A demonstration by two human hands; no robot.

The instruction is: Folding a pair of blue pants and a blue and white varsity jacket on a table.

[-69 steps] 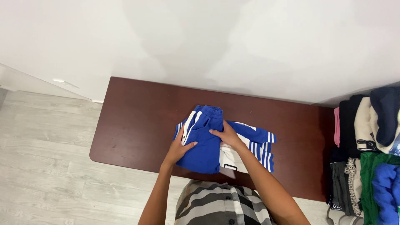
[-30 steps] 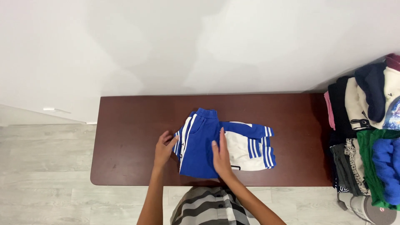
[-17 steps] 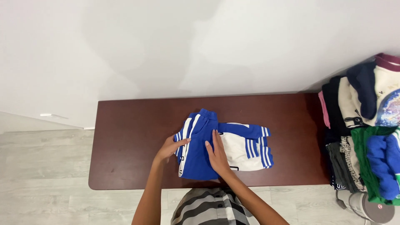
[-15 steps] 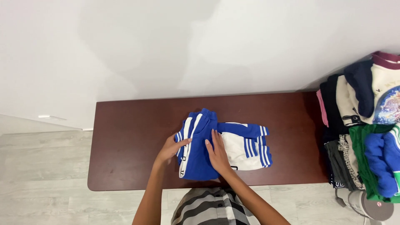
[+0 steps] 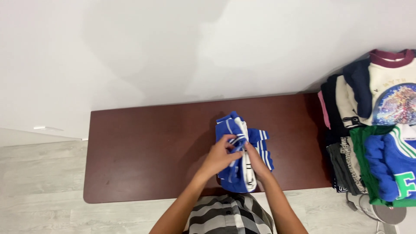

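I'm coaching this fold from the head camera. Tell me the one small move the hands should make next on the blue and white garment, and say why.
Probably lay the lifted flap flat and press it down. The left hand pinches a striped edge of the blue and white garment, raised over the middle, while the right hand rests on the bundle beneath. The garment lies doubled on the brown table, with the fold not yet flat.

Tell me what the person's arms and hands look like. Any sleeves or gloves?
Both arms are bare up to the bottom edge of the picture, with no sleeves showing. The left hand and right hand wear no gloves, rings or watch. Below them is a grey-and-white striped shirt with dark buttons.
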